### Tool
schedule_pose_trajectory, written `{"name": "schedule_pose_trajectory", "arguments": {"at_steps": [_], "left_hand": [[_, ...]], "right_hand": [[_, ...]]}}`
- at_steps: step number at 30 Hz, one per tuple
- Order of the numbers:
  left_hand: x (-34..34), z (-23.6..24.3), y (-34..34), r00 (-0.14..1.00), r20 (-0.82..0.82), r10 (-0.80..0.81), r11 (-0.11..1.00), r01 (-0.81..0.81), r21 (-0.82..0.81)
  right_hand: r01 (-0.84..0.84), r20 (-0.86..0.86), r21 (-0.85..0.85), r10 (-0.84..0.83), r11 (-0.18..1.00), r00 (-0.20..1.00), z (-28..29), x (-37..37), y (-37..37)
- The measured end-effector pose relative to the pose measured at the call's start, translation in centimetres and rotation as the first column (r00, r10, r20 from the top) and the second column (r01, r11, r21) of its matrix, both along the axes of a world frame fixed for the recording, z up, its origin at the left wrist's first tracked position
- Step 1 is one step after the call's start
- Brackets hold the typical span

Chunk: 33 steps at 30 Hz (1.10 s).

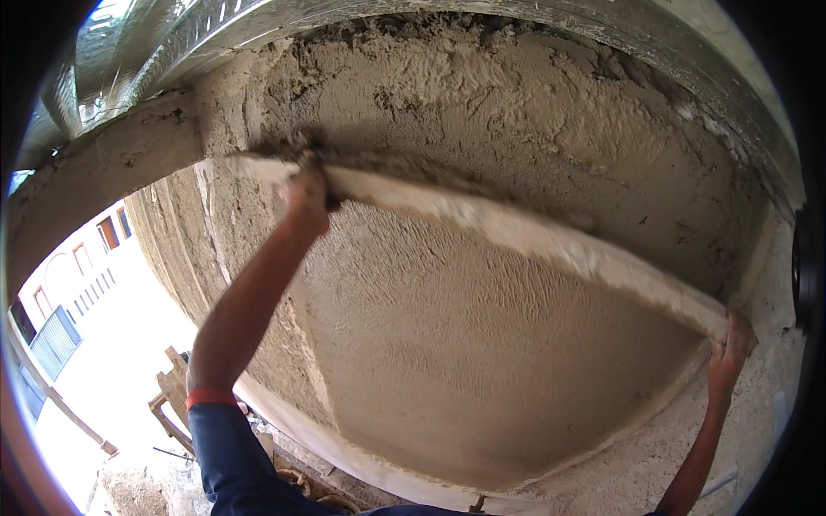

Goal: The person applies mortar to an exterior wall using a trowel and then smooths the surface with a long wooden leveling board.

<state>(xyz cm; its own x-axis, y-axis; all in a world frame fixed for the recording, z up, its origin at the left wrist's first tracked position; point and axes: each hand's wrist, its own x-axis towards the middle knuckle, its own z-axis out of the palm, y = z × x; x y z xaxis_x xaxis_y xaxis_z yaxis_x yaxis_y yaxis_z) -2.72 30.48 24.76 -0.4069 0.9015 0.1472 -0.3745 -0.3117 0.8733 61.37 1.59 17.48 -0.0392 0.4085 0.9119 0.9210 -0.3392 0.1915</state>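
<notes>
A long pale screed board (pixel 525 230) lies slantwise across a wall of wet grey plaster (pixel 447 344), higher on the left than on the right. My left hand (pixel 307 193) grips it near its upper left end, slightly blurred by motion. At the lower right end, my right hand (pixel 731 348) is closed around the board's tip. Scraped mortar (pixel 404 163) is heaped along the board's upper edge. Below the board the plaster looks flatter, with fine drag marks; above it the rough plaster (pixel 482 77) is lumpy.
Corrugated metal sheeting (pixel 138 60) hangs overhead at upper left, beside a concrete beam (pixel 103 185). A wooden frame (pixel 176 391) and rubble (pixel 142 486) stand low on the left. Beyond them is a bright yard with a blue gate (pixel 56 342).
</notes>
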Motion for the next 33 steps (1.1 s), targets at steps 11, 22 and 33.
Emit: {"name": "schedule_pose_trajectory", "arguments": {"at_steps": [11,22,33], "left_hand": [[-0.5,1.3,1.2,0.999,0.018,-0.035,0.949,0.028,0.315],[-11.8,18.7,7.0,0.989,-0.033,0.143,0.944,-0.126,0.304],[-10.5,18.3,7.0,0.995,0.033,0.095,0.967,-0.100,0.236]], "right_hand": [[0.061,0.161,0.106,-0.078,0.992,0.984,0.2,2.9,1.1],[-0.028,0.177,0.298,-0.026,0.954,0.984,14.7,-10.5,6.9],[-0.097,0.234,0.220,0.044,0.971,0.971,16.0,-10.6,5.1]]}}
